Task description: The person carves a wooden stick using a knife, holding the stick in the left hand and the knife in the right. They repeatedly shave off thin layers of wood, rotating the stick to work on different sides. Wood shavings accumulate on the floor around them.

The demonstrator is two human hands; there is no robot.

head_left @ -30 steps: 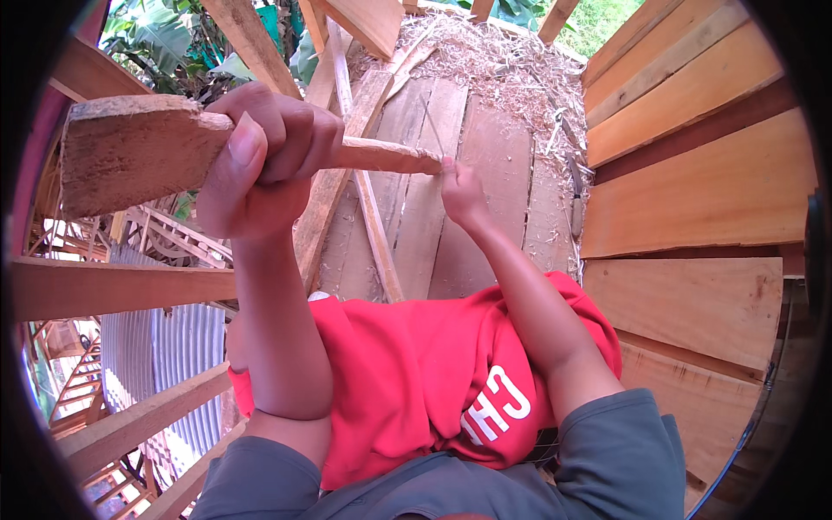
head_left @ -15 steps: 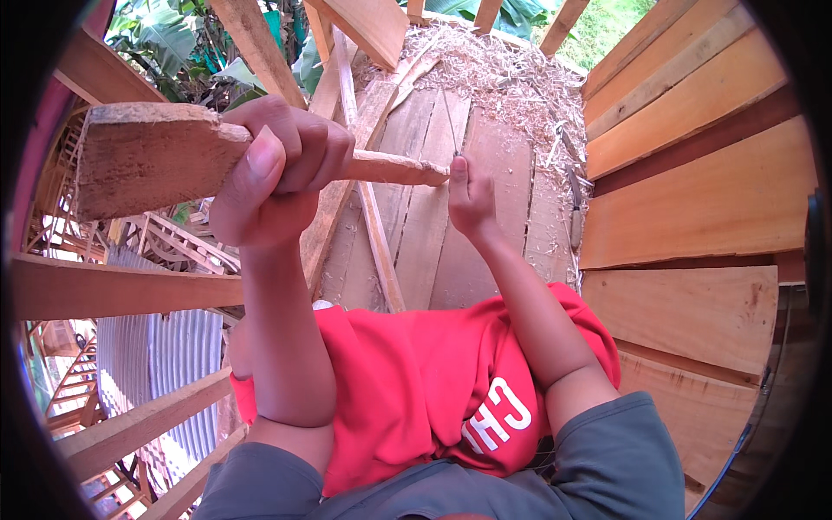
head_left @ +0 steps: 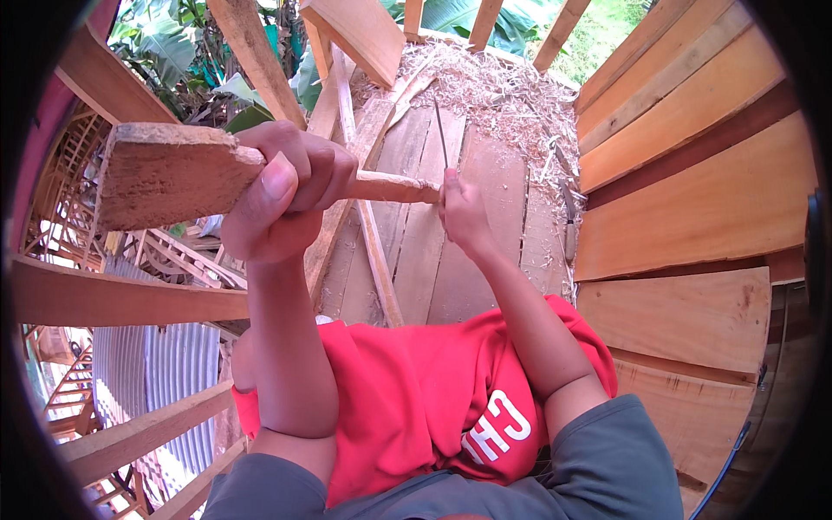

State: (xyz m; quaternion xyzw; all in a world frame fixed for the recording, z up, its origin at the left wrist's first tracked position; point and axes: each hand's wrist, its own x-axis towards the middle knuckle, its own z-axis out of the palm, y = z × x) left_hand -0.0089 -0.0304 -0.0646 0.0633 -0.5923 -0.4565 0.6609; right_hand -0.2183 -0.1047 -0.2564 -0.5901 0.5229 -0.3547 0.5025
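Note:
My left hand (head_left: 290, 186) is closed round the shaft of a carved wooden piece (head_left: 178, 178), holding it level in front of me. Its thick, squared block sticks out to the left of my fist. The slim rounded shaft runs right, toward my other hand. My right hand (head_left: 464, 212) is closed on what looks like a thin-bladed knife (head_left: 441, 130), its handle hidden in my fist. The narrow dark blade points up and away from me, just past the shaft's right end. Whether the blade touches the wood, I cannot tell.
Wood shavings (head_left: 511, 95) cover the far part of the plank floor (head_left: 425, 251). A tool with a wooden handle (head_left: 570, 241) lies by the right plank wall (head_left: 693, 199). Long battens (head_left: 373, 251) lean at the left, near rails and posts (head_left: 130, 295). A red cloth (head_left: 390, 381) covers my lap.
The carved wooden piece and my left hand have shifted slightly right and down in view. My right hand has moved a little left and down, and the blade shows more broadly.

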